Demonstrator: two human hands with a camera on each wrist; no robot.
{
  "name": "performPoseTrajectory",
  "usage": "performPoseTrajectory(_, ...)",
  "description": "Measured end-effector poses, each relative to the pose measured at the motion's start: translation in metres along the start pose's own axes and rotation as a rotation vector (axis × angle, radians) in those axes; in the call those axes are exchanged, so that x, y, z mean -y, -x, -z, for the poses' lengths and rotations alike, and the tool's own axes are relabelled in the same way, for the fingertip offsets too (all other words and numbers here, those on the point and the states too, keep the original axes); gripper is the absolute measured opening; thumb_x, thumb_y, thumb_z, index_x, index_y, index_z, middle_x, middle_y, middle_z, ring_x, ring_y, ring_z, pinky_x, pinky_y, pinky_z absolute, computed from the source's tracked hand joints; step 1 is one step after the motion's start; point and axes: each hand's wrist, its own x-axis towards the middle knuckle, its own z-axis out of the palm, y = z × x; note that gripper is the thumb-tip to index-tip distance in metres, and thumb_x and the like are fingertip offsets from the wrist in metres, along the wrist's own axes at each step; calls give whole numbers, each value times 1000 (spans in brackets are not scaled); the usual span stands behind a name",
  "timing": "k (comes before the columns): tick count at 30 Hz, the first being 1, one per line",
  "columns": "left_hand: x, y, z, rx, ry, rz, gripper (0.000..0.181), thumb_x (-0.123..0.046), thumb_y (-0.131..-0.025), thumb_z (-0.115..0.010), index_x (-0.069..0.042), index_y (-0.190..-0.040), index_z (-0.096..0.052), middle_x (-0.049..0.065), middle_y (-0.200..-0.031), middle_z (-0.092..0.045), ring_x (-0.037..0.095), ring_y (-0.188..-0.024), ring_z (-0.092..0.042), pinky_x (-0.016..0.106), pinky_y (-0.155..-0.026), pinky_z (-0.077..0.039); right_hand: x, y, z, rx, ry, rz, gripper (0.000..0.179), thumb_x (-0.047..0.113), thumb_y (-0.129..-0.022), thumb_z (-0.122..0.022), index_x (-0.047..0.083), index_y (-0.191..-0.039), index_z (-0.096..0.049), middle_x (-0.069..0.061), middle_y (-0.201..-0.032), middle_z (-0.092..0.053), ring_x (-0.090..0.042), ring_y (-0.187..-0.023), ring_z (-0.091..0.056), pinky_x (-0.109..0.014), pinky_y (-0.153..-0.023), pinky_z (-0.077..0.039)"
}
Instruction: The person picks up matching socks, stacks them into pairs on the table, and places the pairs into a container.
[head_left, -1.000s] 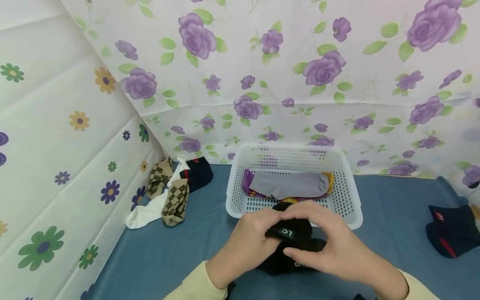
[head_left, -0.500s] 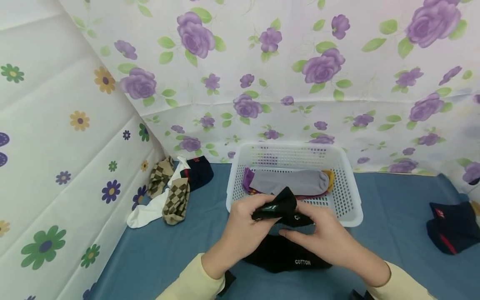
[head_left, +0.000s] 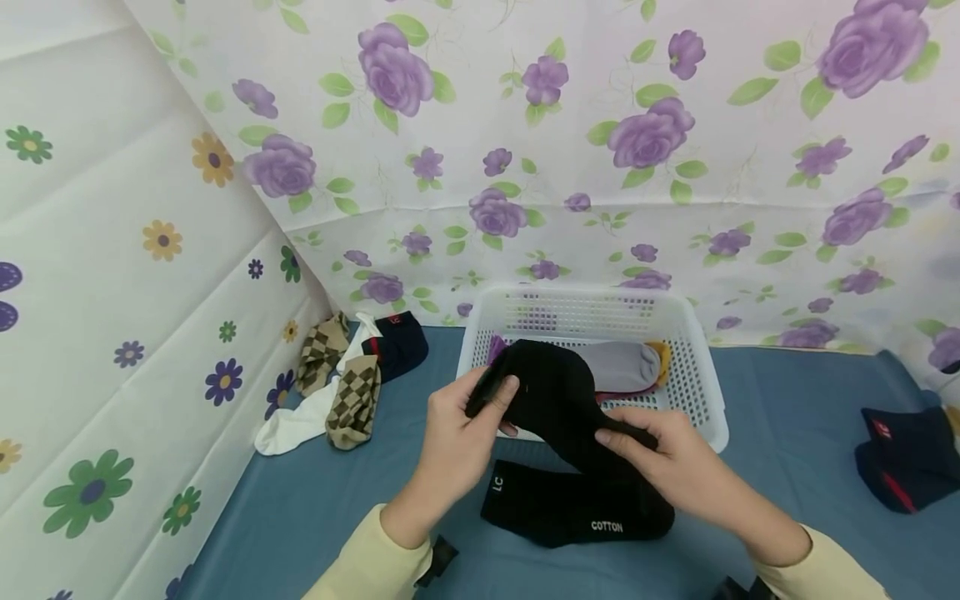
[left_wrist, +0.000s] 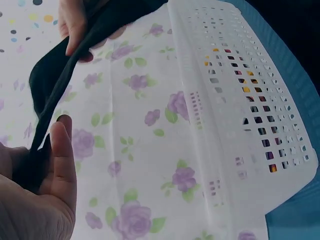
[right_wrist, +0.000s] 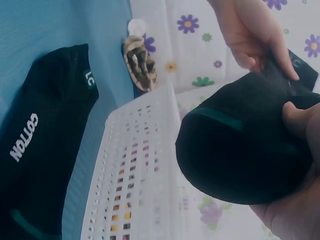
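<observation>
A black sock point(head_left: 551, 387) is stretched between my two hands above the basket's near side. My left hand point(head_left: 459, 429) pinches one end between thumb and fingers. Its other end is pinched by my right hand point(head_left: 686, 467). The right wrist view shows the held sock point(right_wrist: 240, 145) bulging in front of the right hand, a label near the left fingers. Flat on the blue cloth below lies a second black sock point(head_left: 543, 508), with "LC" at its left end and "COTTON" near its right end. The held sock partly covers the lying one's upper edge.
A white perforated basket point(head_left: 705, 392) stands behind the hands, holding a grey sock point(head_left: 618, 362) and other coloured socks. Checkered socks point(head_left: 352, 404), a white sock point(head_left: 292, 425) and a navy sock point(head_left: 402, 346) lie left. More navy socks point(head_left: 892, 458) lie far right. Floral sheets hang behind.
The bunched black sock has been opened out between the hands, which have moved apart. My left hand has shifted left and up. More of the lying sock now shows.
</observation>
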Motion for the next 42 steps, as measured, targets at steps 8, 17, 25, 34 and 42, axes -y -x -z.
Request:
performPoseTrajectory(8, 13, -1, 9, 23, 71, 43, 20, -25, -94, -56, -13, -108, -64, 11, -87, -61, 19, -57, -62, 34, -58, -56, -5, 4, 11, -10, -28, 41, 17, 28, -90, -62, 31, -106, -66, 10, -97, -68, -1, -58, -50, -23, -55, -45)
performPoseTrajectory(17, 10, -1, 25, 82, 89, 30, 32, -12, -92, -59, -2, -68, -41, 9, -55, -25, 17, -38, -33, 37, -59, -56, -12, 13, 29, -42, 45, 72, 28, 29, -77, -75, 32, -104, -69, 12, -102, -69, 0, -86, -63, -21, -66, -53)
performPoseTrajectory(25, 18, 2, 39, 204, 42, 88, 27, -14, -91, -62, -1, -69, -50, 15, -61, -46, 17, -47, -52, 35, -63, -56, -16, 20, 41, -102, 112, 260, 28, 21, -66, -84, 30, -89, -71, 16, -84, -69, 2, -76, -63, -13, -63, -48)
performPoseTrajectory(34, 13, 4, 50, 244, -76, 166, 18, -7, -90, -61, -14, -104, -69, 4, -101, -67, 14, -76, -65, 36, -70, -56, -17, 26, 47, -113, 272, 303, 49, 2, -61, -84, 37, -92, -68, 22, -88, -64, 5, -80, -57, -10, -64, -46)
performPoseTrajectory(42, 15, 8, 53, 233, -226, 165, 18, -15, -89, -64, -26, -101, -70, 7, -70, -55, 16, -57, -46, 26, -52, -40, -23, 31, 48, -207, 390, 344, 46, 4, -56, -85, 35, -88, -72, 12, -105, -62, -1, -95, -50, -6, -69, -42)
